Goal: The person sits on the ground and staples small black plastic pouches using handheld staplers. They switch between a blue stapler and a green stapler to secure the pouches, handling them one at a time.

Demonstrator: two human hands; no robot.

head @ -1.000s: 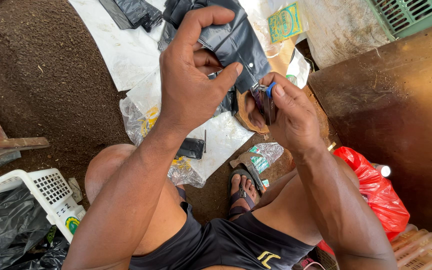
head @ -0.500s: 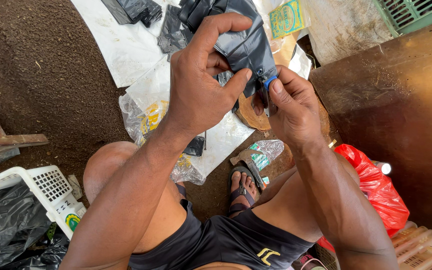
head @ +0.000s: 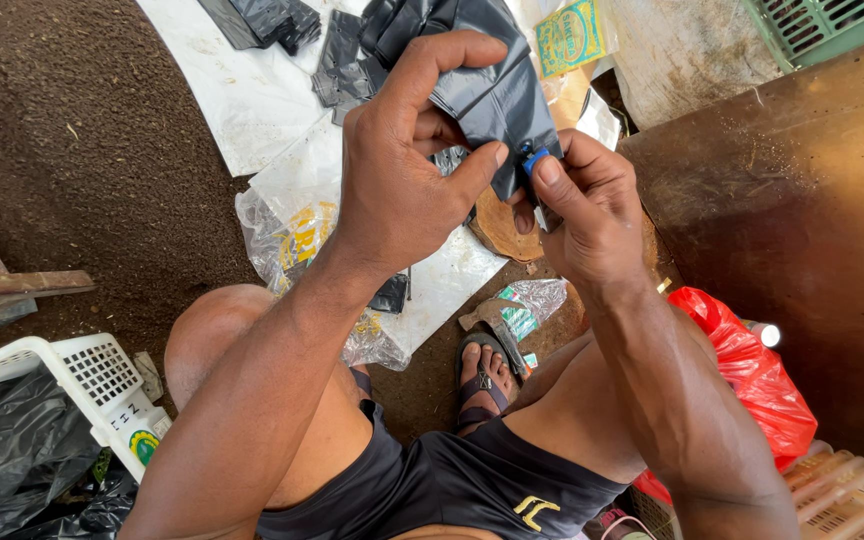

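The folded black plastic bag (head: pixel 497 95) looks like thin film, smooth with a dull sheen along its creases, and the small blue plastic piece (head: pixel 535 158) at its lower edge is hard and glossy. The white woven plastic sheet (head: pixel 242 95) underneath is matt and slightly coarse; the crumpled clear plastic wrapper (head: pixel 292 235) on it is shiny. The dark brown soil ground (head: pixel 62 150) is crumbly and rough. The white plastic lattice basket (head: pixel 92 385) is smooth and semi-matt, its black plastic liner (head: pixel 7 455) wrinkled and glossy. The bright red plastic bag (head: pixel 757 385) is slick. The reddish-brown wooden planks (head: pixel 12 285) look rough and weathered.
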